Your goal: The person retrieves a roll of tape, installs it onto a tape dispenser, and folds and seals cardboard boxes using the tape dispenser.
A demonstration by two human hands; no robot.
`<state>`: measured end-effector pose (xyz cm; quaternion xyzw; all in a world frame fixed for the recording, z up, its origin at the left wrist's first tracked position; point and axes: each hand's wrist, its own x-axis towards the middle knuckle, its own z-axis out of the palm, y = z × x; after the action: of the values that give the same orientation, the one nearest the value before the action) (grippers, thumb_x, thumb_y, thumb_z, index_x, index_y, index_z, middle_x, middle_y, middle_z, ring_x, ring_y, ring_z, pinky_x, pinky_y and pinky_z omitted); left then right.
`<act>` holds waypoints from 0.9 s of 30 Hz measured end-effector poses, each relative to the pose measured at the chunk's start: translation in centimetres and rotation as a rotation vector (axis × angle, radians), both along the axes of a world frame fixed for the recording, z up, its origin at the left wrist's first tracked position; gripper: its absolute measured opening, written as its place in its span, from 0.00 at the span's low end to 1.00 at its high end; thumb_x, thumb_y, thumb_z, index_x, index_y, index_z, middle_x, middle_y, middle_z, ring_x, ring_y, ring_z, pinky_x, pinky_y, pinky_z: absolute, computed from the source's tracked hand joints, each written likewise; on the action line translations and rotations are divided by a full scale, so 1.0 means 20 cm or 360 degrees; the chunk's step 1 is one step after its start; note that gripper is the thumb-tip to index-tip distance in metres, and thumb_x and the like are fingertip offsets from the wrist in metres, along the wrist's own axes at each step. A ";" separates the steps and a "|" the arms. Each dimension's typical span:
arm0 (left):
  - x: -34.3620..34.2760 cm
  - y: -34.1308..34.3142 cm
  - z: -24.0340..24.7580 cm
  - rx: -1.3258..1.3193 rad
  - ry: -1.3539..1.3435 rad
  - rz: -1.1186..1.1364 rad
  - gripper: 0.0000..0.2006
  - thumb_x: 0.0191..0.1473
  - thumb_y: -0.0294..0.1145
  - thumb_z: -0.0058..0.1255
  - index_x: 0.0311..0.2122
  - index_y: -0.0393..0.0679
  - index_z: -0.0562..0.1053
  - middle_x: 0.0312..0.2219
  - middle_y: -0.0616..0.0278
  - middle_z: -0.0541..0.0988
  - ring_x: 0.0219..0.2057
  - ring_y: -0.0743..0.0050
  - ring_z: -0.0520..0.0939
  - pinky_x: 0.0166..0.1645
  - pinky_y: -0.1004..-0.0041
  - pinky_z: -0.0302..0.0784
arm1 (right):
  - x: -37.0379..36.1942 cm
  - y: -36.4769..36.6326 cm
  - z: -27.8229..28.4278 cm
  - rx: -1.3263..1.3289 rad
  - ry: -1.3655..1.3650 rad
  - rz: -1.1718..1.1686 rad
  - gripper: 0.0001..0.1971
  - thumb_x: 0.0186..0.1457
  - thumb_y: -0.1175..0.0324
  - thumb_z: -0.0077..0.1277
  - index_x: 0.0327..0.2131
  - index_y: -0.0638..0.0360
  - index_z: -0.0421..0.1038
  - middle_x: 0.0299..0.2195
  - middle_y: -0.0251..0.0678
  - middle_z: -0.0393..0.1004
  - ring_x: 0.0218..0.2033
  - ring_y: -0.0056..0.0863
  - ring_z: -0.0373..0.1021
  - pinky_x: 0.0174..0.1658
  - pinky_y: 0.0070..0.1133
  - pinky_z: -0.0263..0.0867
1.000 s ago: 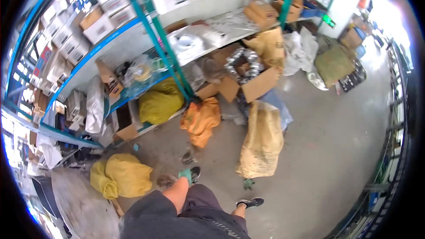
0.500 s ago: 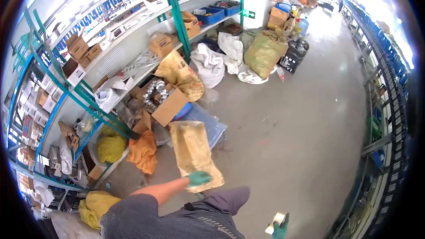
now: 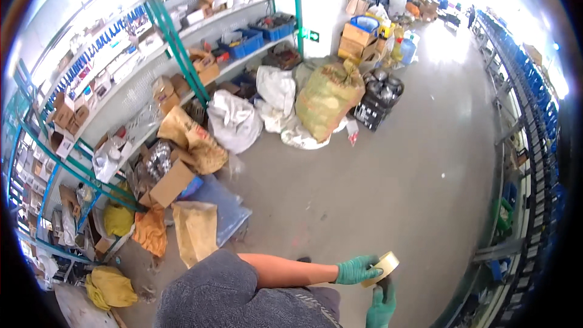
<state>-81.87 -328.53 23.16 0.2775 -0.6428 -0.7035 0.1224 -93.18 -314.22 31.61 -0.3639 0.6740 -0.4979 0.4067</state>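
Note:
A pale yellow roll of tape (image 3: 392,260) is at the lower right, between my two green-gloved hands. My left hand (image 3: 356,270) reaches across from the left and grips the roll's near left side, its thumb toward the ring. My right hand (image 3: 381,308) comes up from the lower edge, its dark fingertips closed on the bottom of the roll. An open brown paper sack (image 3: 197,228) lies on the floor to the left, its lower end hidden behind my shoulder.
Along the left, green-framed shelves (image 3: 176,42) hold boxes and blue bins. Before them sit an orange bag (image 3: 150,231), a blue plastic sheet (image 3: 226,209), white sacks (image 3: 234,121), a bulging green sack (image 3: 328,100) and a black crate (image 3: 371,112). A long rack (image 3: 528,127) lines the right.
My left hand has left the paper sack and moved right to the tape roll. My right hand has raised slightly with the roll. The view has swung to the right.

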 end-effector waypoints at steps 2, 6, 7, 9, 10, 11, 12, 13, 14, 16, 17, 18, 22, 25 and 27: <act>-0.22 -0.27 0.07 0.0339 -0.0099 0.0115 0.23 0.58 0.50 0.50 0.45 0.38 0.67 0.37 0.48 0.77 0.35 0.58 0.80 0.40 0.62 0.76 | -0.29 -0.14 0.03 0.0079 0.0144 0.0016 0.26 0.61 0.68 0.48 0.61 0.62 0.59 0.57 0.44 0.65 0.51 0.36 0.68 0.55 0.28 0.64; -0.60 -0.88 0.06 -0.0647 -0.0560 0.0257 0.23 0.55 0.48 0.52 0.48 0.42 0.68 0.36 0.46 0.78 0.39 0.39 0.79 0.42 0.54 0.76 | -0.90 -0.44 -0.11 -0.0149 -0.0555 -0.0385 0.20 0.62 0.67 0.44 0.55 0.66 0.64 0.52 0.46 0.69 0.52 0.41 0.67 0.56 0.36 0.65; -0.69 -0.98 0.08 -0.0650 -0.0573 0.0276 0.23 0.55 0.48 0.52 0.48 0.42 0.68 0.36 0.46 0.78 0.39 0.39 0.79 0.42 0.54 0.76 | -1.06 -0.56 -0.14 -0.0315 -0.0754 -0.0337 0.22 0.63 0.64 0.43 0.57 0.65 0.62 0.54 0.46 0.67 0.54 0.43 0.65 0.58 0.39 0.63; -0.89 -1.21 0.15 -0.1088 -0.0445 0.0042 0.23 0.55 0.50 0.51 0.50 0.45 0.70 0.44 0.45 0.75 0.44 0.43 0.78 0.47 0.54 0.74 | -1.36 -0.87 -0.13 -0.0526 -0.0961 -0.0271 0.23 0.64 0.61 0.42 0.58 0.64 0.60 0.55 0.46 0.65 0.55 0.45 0.64 0.59 0.42 0.61; -1.00 -1.30 0.18 -0.1119 -0.0341 -0.0003 0.20 0.58 0.48 0.48 0.49 0.46 0.72 0.50 0.47 0.72 0.48 0.44 0.76 0.50 0.53 0.71 | -1.46 -1.06 -0.10 -0.0578 -0.1077 -0.0067 0.25 0.65 0.59 0.40 0.60 0.63 0.57 0.57 0.45 0.63 0.58 0.44 0.61 0.61 0.41 0.58; -1.11 -1.42 0.23 -0.1146 -0.0356 -0.0016 0.20 0.58 0.48 0.48 0.49 0.46 0.72 0.50 0.47 0.72 0.48 0.44 0.76 0.50 0.53 0.71 | -1.55 -1.25 -0.06 -0.0634 -0.1186 0.0135 0.27 0.66 0.57 0.38 0.62 0.63 0.54 0.59 0.45 0.61 0.60 0.43 0.59 0.63 0.40 0.55; -1.23 -1.53 0.30 -0.1051 -0.0262 -0.0079 0.19 0.60 0.46 0.46 0.49 0.45 0.72 0.48 0.47 0.73 0.47 0.42 0.75 0.50 0.53 0.71 | -1.63 -1.46 -0.02 -0.0699 -0.1264 0.0241 0.27 0.65 0.57 0.42 0.61 0.62 0.56 0.57 0.44 0.64 0.58 0.42 0.61 0.62 0.39 0.57; -1.35 -1.61 0.35 -0.0927 -0.0174 -0.0123 0.17 0.61 0.45 0.44 0.48 0.44 0.72 0.46 0.48 0.75 0.47 0.39 0.74 0.50 0.53 0.71 | -1.71 -1.66 0.01 -0.0733 -0.1346 0.0356 0.27 0.63 0.56 0.46 0.60 0.61 0.59 0.55 0.44 0.67 0.57 0.41 0.64 0.60 0.37 0.59; -1.47 -1.73 0.22 -0.0836 -0.0159 -0.0091 0.19 0.64 0.44 0.40 0.51 0.42 0.71 0.43 0.51 0.77 0.46 0.47 0.77 0.51 0.59 0.72 | -1.78 -1.86 0.03 -0.0756 -0.1266 0.0414 0.27 0.62 0.53 0.47 0.58 0.61 0.61 0.55 0.45 0.67 0.57 0.44 0.64 0.60 0.40 0.59; -1.66 -1.93 0.17 -0.0428 -0.0001 0.0061 0.18 0.65 0.42 0.40 0.52 0.42 0.70 0.42 0.54 0.77 0.44 0.60 0.76 0.50 0.64 0.72 | -1.98 -2.20 0.06 -0.0761 -0.1164 0.0484 0.27 0.61 0.50 0.48 0.55 0.61 0.63 0.54 0.46 0.68 0.57 0.46 0.64 0.61 0.43 0.59; -1.78 -2.04 0.16 -0.0043 0.0163 0.0194 0.18 0.66 0.40 0.40 0.53 0.41 0.69 0.41 0.58 0.77 0.42 0.74 0.76 0.50 0.69 0.72 | -2.10 -2.35 0.08 -0.0745 -0.1295 0.0512 0.28 0.61 0.50 0.48 0.56 0.61 0.63 0.53 0.46 0.68 0.57 0.46 0.64 0.61 0.42 0.59; -1.92 -2.12 0.17 -0.0029 0.0389 0.0359 0.16 0.66 0.40 0.40 0.49 0.39 0.72 0.36 0.62 0.77 0.38 0.83 0.72 0.46 0.72 0.72 | -2.23 -2.50 0.10 -0.0730 -0.1427 0.0537 0.28 0.61 0.49 0.48 0.56 0.61 0.63 0.53 0.46 0.69 0.57 0.46 0.64 0.61 0.42 0.59; -2.44 -2.63 0.20 -0.0304 0.0274 0.0494 0.16 0.66 0.40 0.41 0.39 0.37 0.75 0.30 0.62 0.78 0.34 0.80 0.74 0.42 0.69 0.73 | -2.74 -3.02 0.03 -0.0704 -0.1469 0.0640 0.28 0.61 0.52 0.47 0.58 0.59 0.61 0.53 0.47 0.69 0.57 0.46 0.64 0.61 0.40 0.59; -2.85 -3.09 0.20 -0.0228 0.0188 0.0587 0.16 0.65 0.39 0.41 0.40 0.37 0.75 0.31 0.61 0.79 0.34 0.79 0.74 0.43 0.69 0.74 | -3.21 -3.37 -0.05 -0.0533 -0.0185 0.0878 0.26 0.65 0.55 0.40 0.60 0.61 0.58 0.56 0.49 0.65 0.60 0.43 0.61 0.64 0.37 0.55; -3.14 -3.39 0.19 -0.0164 0.0241 0.0665 0.16 0.65 0.39 0.41 0.43 0.37 0.76 0.33 0.59 0.80 0.36 0.76 0.77 0.46 0.70 0.74 | -3.49 -3.55 -0.02 -0.0625 -0.0422 0.0862 0.27 0.65 0.57 0.41 0.61 0.63 0.56 0.59 0.48 0.62 0.62 0.41 0.58 0.65 0.36 0.52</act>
<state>-144.76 -396.33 26.88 0.3442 -0.5954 -0.6479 0.3274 -163.05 -385.32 31.17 -0.5328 0.3861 -0.5349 0.5301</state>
